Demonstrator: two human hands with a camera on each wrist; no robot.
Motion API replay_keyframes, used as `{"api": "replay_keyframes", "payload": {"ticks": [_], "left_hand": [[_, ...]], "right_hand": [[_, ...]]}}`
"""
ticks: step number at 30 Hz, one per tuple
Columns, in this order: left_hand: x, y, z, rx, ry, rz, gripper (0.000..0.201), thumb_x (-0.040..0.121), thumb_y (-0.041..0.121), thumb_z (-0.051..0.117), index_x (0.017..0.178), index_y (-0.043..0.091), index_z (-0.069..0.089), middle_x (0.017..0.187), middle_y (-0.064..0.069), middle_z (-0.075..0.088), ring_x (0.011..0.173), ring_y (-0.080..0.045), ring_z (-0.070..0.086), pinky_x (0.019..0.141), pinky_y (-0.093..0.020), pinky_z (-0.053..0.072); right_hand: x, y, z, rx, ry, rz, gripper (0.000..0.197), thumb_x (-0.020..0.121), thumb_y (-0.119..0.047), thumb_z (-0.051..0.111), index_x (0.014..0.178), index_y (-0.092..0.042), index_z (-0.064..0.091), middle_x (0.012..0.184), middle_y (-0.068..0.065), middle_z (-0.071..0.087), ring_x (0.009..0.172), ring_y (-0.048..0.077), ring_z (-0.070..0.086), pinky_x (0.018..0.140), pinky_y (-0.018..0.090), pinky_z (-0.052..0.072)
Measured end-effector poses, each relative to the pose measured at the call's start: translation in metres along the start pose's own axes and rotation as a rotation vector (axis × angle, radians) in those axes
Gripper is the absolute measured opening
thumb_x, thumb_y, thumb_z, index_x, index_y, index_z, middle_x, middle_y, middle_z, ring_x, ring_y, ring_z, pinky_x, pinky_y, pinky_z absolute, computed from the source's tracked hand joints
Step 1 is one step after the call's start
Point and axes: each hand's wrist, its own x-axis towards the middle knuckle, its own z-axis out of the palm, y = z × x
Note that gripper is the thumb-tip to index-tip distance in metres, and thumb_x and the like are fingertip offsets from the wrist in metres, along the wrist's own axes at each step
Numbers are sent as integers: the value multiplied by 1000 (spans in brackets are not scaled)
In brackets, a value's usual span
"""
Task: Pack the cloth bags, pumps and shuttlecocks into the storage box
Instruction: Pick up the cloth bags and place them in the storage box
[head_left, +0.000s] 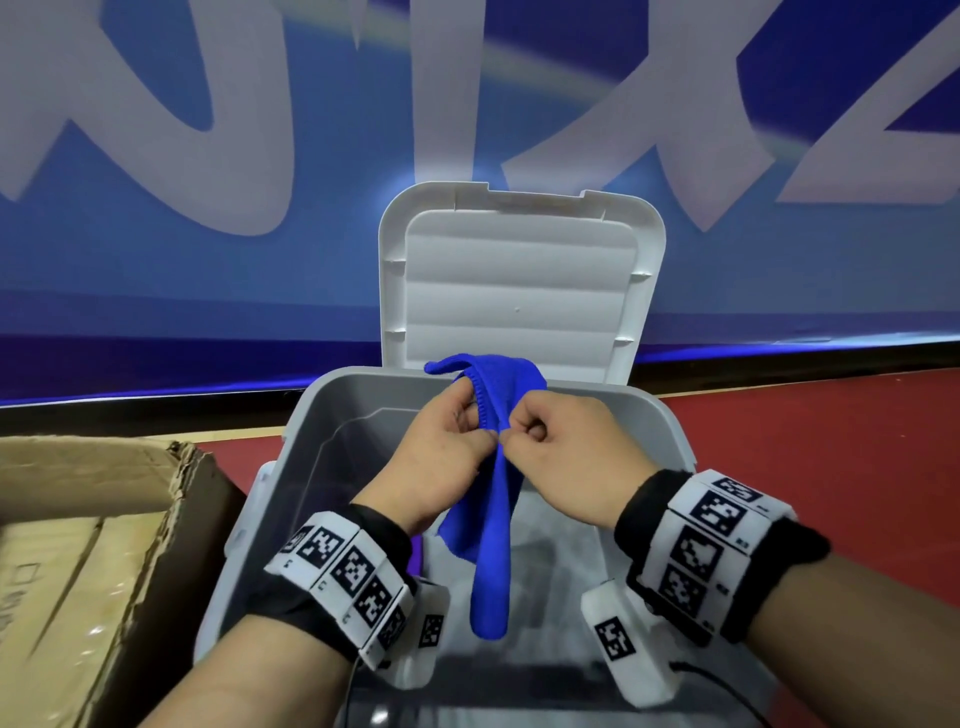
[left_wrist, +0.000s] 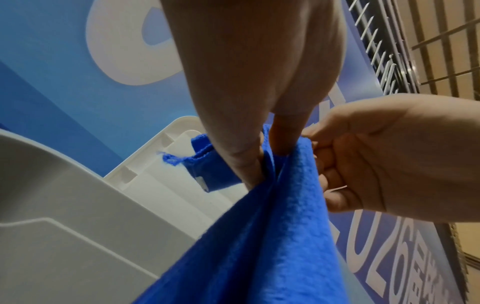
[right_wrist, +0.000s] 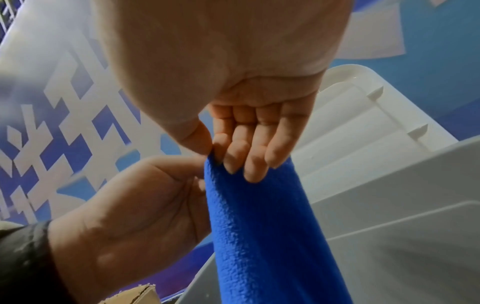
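Observation:
A blue fleece cloth bag hangs over the open grey storage box, whose white lid stands upright behind. My left hand pinches the bag's upper edge, its top flopping toward the lid. Beside it my right hand pinches the same edge with thumb and curled fingers. In the left wrist view the bag runs down from my left fingers, the right hand at its side. The right wrist view shows my right fingers gripping the bag, the left hand next to it.
A worn cardboard box sits to the left of the storage box. Red floor lies to the right, and a blue banner wall with large white characters stands behind. The bottom of the storage box is blurred and mostly hidden by my wrists.

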Motion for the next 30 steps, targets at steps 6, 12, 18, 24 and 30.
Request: {"api": "replay_keyframes", "payload": {"ticks": [6, 12, 18, 24, 30], "left_hand": [[-1, 6, 0, -44, 5, 6, 8, 89, 10, 56, 82, 10, 60, 73, -9, 59, 68, -21, 54, 61, -31, 46], [-1, 7, -2, 8, 28, 67, 33, 87, -3, 53, 116, 11, 61, 109, -14, 71, 99, -27, 67, 94, -45, 51], [-6, 11, 0, -41, -63, 111, 45, 82, 2, 57, 124, 18, 57, 117, -10, 69, 107, -26, 66, 95, -40, 53], [-9, 16, -8, 8, -130, 98, 62, 72, -7, 58, 123, 27, 58, 110, -3, 70, 97, -23, 68, 75, -35, 56], [-10, 26, -8, 85, -4, 214, 49, 83, -21, 56, 78, 22, 79, 78, 7, 74, 76, -3, 66, 68, -21, 53]], "right_hand": [[-2, 5, 0, -65, -71, 9, 8, 81, -32, 53, 76, -30, 60, 65, -14, 60, 68, 8, 58, 74, 35, 54], [10, 13, -13, 223, 181, 291, 33, 84, -49, 63, 104, -24, 56, 98, -3, 64, 93, 17, 61, 81, 32, 47], [6, 20, -17, 839, -200, 292, 24, 89, -23, 64, 111, -13, 68, 108, 5, 72, 103, 22, 67, 93, 39, 49], [8, 18, -14, 930, -87, 140, 32, 83, 12, 62, 110, -5, 65, 109, 22, 68, 101, 37, 66, 91, 48, 53], [10, 16, -21, 915, 19, -71, 51, 76, 29, 52, 82, -16, 76, 83, 0, 72, 84, 12, 65, 81, 26, 55]]}}
